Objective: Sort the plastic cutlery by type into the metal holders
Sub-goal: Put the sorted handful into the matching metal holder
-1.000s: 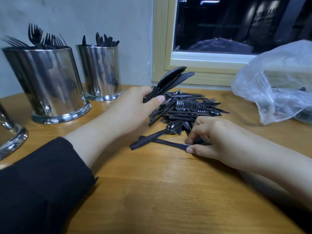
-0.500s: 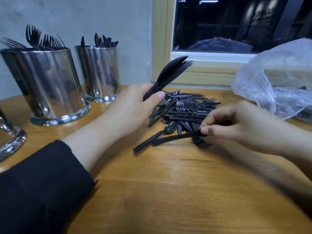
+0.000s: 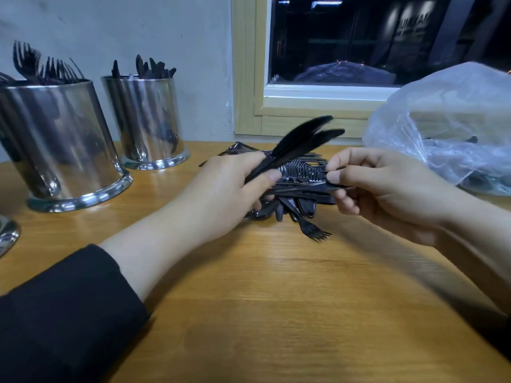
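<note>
A bundle of black plastic knives (image 3: pixel 301 140) is gripped by the left hand (image 3: pixel 221 189) at frame centre; fingers are curled round the handles and the thumb is pressed on top. The serrated blades are fanned up and to the right, above the pile.

A single black plastic knife (image 3: pixel 301 187) is pinched at one end between thumb and forefinger of the right hand (image 3: pixel 387 189), right of centre. It is held roughly level, just above the pile, with its far end pointed toward the left hand's thumb. Whether the two touch cannot be told: motion blur.

The loose pile of black plastic cutlery (image 3: pixel 298 172) is seen on the wooden table (image 3: pixel 276 313) between and behind both hands. One black plastic fork (image 3: pixel 313 230) is stuck out at the near edge of the pile, tines toward the camera.

Upper left of the frame: a large shiny metal cylindrical holder (image 3: pixel 60 145) is loaded with forks, tines up. Just to its right, nearer the wall, a smaller shiny metal cylindrical holder (image 3: pixel 146 120) is loaded with knives. The base of a third metal holder (image 3: pixel 7 236) is cut off by the left edge.

Right edge: a crumpled clear plastic bag (image 3: pixel 448 125) is laid on the table, with dark cutlery visible inside. A black sleeve (image 3: pixel 60 313) is worn on the left forearm, lower left.
</note>
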`<action>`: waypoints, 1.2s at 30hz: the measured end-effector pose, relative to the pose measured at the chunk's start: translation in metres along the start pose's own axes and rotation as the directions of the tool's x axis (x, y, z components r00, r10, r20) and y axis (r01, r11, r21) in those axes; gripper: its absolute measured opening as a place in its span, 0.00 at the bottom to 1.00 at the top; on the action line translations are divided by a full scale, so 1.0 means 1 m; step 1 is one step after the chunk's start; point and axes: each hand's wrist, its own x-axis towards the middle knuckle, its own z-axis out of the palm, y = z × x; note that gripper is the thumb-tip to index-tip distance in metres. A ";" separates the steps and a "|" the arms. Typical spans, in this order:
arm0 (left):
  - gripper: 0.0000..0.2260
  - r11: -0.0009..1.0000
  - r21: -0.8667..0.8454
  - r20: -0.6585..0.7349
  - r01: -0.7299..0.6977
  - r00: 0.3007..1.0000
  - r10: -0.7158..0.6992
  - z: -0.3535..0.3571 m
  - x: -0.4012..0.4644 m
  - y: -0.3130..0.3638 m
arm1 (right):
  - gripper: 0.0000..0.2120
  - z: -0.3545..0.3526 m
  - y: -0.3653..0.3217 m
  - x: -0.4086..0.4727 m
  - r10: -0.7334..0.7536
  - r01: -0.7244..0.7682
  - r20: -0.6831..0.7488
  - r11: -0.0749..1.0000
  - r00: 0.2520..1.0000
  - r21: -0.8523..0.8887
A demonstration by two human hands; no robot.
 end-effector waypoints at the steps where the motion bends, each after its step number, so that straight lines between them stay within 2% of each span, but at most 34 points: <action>1: 0.12 1.000 0.009 0.023 -0.007 1.000 0.007 0.003 0.000 0.001 | 0.03 0.001 0.001 0.000 0.008 -0.008 0.002 1.000 1.000 0.027; 4: 0.16 0.999 0.034 0.037 -0.016 0.999 0.014 0.007 0.000 0.002 | 0.02 0.000 0.002 0.001 0.034 -0.030 -0.051 0.995 0.998 0.091; 7: 0.17 0.999 0.033 0.016 0.005 1.000 -0.005 0.005 0.001 0.000 | 0.09 -0.006 0.007 0.006 0.024 -0.001 -0.155 0.990 0.988 0.143; 8: 0.17 0.999 0.032 0.003 0.016 1.000 -0.016 0.004 0.001 -0.001 | 0.11 -0.009 0.009 0.008 -0.006 0.028 -0.190 0.993 0.982 0.112; 9: 0.18 0.999 0.025 -0.005 0.030 1.000 -0.030 0.004 0.002 -0.001 | 0.12 -0.013 0.013 0.011 -0.064 0.060 -0.236 0.998 0.970 -0.022; 10: 0.18 0.999 0.008 -0.007 0.043 0.999 -0.043 0.003 0.002 -0.001 | 0.11 -0.018 0.017 0.014 -0.154 0.075 -0.269 0.957 0.951 -0.279; 11: 0.18 0.999 -0.012 -0.004 0.052 0.999 -0.052 0.003 0.002 -0.001 | 0.09 -0.024 0.022 0.017 -0.244 0.063 -0.258 0.828 0.935 -0.557; 12: 0.18 0.998 -0.027 -0.001 0.058 0.998 -0.058 0.002 0.002 -0.001 | 0.07 -0.029 0.025 0.019 -0.289 0.036 -0.210 0.661 0.934 -0.750; 13: 0.18 0.997 -0.036 0.000 0.063 0.998 -0.063 0.002 0.002 -0.002 | 0.05 -0.033 0.028 0.021 -0.275 0.006 -0.167 0.533 0.947 -0.846; 14: 0.17 0.996 -0.041 -0.001 0.074 0.997 -0.074 0.002 0.002 -0.003 | 0.04 -0.037 0.029 0.022 -0.234 -0.016 -0.139 0.461 0.962 -0.887; 17: 0.15 0.991 -0.043 -0.012 0.124 0.992 -0.125 0.002 0.004 -0.007 | 0.08 -0.043 0.035 0.027 -0.138 -0.043 -0.098 0.357 0.986 -0.933; 20: 0.14 0.993 0.005 -0.040 0.117 0.992 -0.117 0.001 0.003 -0.008 | 0.10 -0.043 0.039 0.029 -0.132 -0.057 -0.107 0.339 0.985 -0.939; 26: 0.15 0.994 -0.051 -0.100 0.097 0.990 -0.102 0.000 0.004 -0.010 | 0.06 -0.040 0.035 0.027 -0.150 -0.034 -0.090 0.338 0.985 -0.941; 31: 0.14 0.993 -0.093 -0.121 0.076 0.989 -0.087 -0.002 0.005 -0.013 | 0.09 -0.044 0.031 0.022 -0.141 0.003 -0.076 0.491 0.987 -0.871; 36: 0.12 0.998 -0.049 -0.216 0.025 0.976 -0.035 -0.005 0.005 -0.011 | 0.18 -0.037 0.018 0.012 -0.274 0.132 -0.095 0.705 0.957 -0.697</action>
